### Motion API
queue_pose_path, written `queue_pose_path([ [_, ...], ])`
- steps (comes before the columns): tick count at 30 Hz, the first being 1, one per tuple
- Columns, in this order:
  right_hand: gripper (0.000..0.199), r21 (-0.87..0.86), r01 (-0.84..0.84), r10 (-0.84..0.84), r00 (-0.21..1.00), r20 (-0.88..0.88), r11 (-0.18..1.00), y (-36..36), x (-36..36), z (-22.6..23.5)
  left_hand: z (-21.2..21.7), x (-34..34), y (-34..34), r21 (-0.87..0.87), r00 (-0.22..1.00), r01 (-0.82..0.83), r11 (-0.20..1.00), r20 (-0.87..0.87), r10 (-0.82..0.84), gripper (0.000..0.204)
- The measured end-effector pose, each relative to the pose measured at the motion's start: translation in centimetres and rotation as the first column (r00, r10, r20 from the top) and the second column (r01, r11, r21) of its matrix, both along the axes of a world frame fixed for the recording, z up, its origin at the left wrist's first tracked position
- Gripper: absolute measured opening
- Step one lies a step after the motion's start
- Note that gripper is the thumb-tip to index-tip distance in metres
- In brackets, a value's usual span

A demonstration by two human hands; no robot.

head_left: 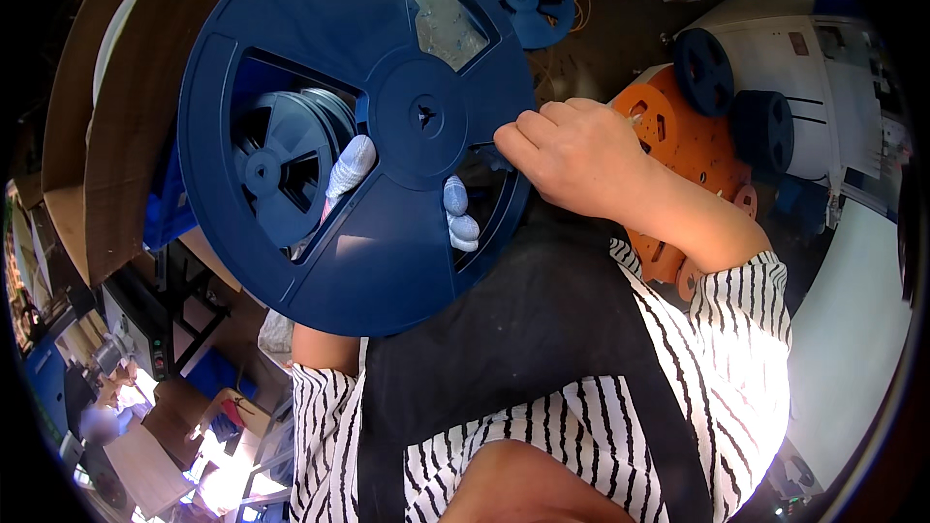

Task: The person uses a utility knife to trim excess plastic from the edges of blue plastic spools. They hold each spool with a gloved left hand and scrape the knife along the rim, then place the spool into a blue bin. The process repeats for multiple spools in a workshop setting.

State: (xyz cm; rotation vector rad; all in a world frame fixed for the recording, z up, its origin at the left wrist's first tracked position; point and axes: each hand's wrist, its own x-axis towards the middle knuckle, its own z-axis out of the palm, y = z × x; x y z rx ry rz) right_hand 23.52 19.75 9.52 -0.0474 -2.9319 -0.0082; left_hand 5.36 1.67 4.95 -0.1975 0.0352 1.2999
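Note:
A large dark blue plastic reel [363, 271] with a round hub and cut-out windows fills the space before my chest, its flat side toward me. My left hand [351, 167], in a pale knitted glove, holds it from behind. The thumb shows in the left window and some fingertips in the lower right window; the palm is hidden by the reel. My bare right hand [573, 153] is closed at the reel's right edge, beside the lower right window. Its fingertips are curled out of sight, so what they pinch cannot be made out.
Through the left window, more blue reels [281, 169] show behind. An open cardboard box [107, 136] stands at the left. Another blue reel [523, 2] lies beyond, near orange cables. To the right are an orange panel [697, 160], two dark blue reels [702, 71] and a white surface [852, 329].

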Motion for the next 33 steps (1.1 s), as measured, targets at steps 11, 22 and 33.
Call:
queue_pose_path([
  [11, 0.016, -0.037, 0.034, -0.026, 0.976, 0.217, 0.999, -0.2, 1.9, -1.1, -0.2, 0.2, 0.2, -0.006, 1.0, 0.023, 1.0, 0.017, -0.023, 0.074],
  [22, 0.019, -0.109, 0.005, 0.013, 0.986, 0.164, 0.994, 0.1, 1.6, -1.1, -0.2, 0.1, 0.0, 0.004, 1.0, 0.028, 1.0, 0.009, -0.028, 0.074],
  [33, 0.017, -0.078, 0.037, -0.012, 0.956, 0.295, 0.996, -0.6, 3.0, -2.0, -0.2, 0.1, -0.2, 0.005, 1.0, 0.029, 1.0, -0.006, -0.029, 0.074],
])
